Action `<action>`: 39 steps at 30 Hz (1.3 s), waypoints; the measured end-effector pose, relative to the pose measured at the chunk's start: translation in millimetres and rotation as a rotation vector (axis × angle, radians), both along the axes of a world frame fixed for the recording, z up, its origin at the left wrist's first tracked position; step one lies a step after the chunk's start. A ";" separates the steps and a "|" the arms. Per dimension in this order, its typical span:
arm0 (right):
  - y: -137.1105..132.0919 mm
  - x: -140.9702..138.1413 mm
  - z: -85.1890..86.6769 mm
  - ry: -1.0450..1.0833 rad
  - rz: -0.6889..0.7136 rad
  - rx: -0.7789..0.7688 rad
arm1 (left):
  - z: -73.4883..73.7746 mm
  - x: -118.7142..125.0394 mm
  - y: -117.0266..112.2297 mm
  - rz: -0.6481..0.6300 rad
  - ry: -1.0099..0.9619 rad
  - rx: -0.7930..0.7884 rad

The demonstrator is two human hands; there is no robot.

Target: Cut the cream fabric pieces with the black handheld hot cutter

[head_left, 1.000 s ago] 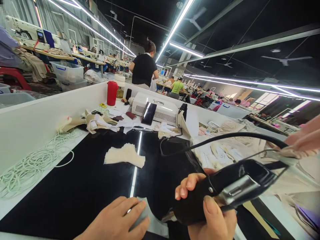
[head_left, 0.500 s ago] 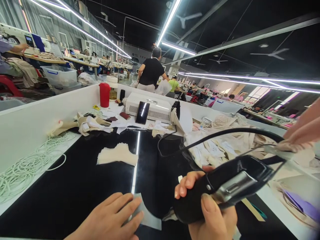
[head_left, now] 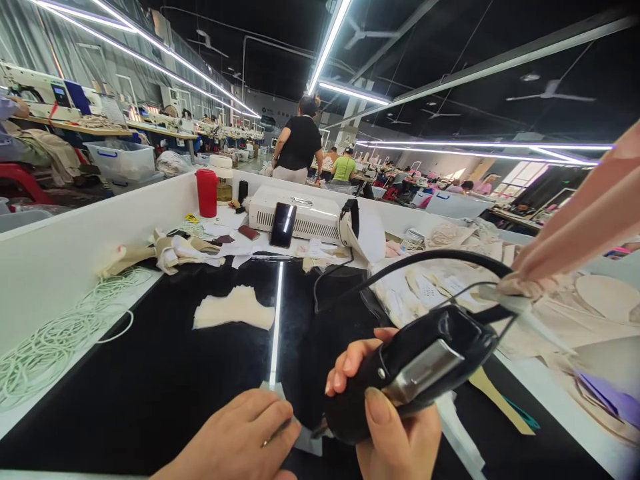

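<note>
My right hand [head_left: 400,433] is wrapped around a black corded handheld tool [head_left: 425,367] with a silver lever, its metal tip pointing lower left, close to a grey-blue flat piece [head_left: 309,440]. My left hand [head_left: 245,433] presses on that piece with its fingers bent together. A thin metallic thing [head_left: 276,433] shows between the left fingers; its kind is mostly hidden. A stack of cream fabric pieces [head_left: 234,308] lies on the black work surface [head_left: 165,373] beyond my left hand. The tool's black cable [head_left: 435,255] arches above it, tied to a pink cloth strip [head_left: 575,213].
Pale green cord [head_left: 55,353] lies in loops at the left. Along the back stand a red cup [head_left: 206,193], a white vented box [head_left: 300,217] and a phone [head_left: 283,225]. Bagged beige pieces [head_left: 420,287] pile up at the right. A person in black [head_left: 299,143] stands beyond the partition.
My right hand and the tool have shifted left, nearer my left hand. The left hand has moved slightly right and its fingers are more curled. The pink strip swung left with the cable.
</note>
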State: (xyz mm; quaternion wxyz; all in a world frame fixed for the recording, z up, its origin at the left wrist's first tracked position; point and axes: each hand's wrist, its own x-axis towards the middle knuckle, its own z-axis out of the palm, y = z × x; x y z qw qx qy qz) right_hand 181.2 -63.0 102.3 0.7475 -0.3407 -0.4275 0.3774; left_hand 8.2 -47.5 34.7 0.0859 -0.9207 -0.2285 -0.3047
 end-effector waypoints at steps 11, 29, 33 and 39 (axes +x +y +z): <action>-4.9 5.9 0.0 -0.015 -0.032 -0.006 | -3.6 6.3 1.5 0.021 -0.072 0.081; -2.0 9.4 -3.2 -0.035 -0.057 -0.015 | -16.2 12.7 1.3 -0.015 -0.085 0.057; -3.0 8.5 -2.8 -0.044 -0.056 -0.023 | -13.6 13.4 1.2 -0.018 -0.063 0.040; -3.6 8.4 -1.6 -0.025 -0.066 -0.045 | -15.3 12.8 -0.7 -0.008 -0.053 0.034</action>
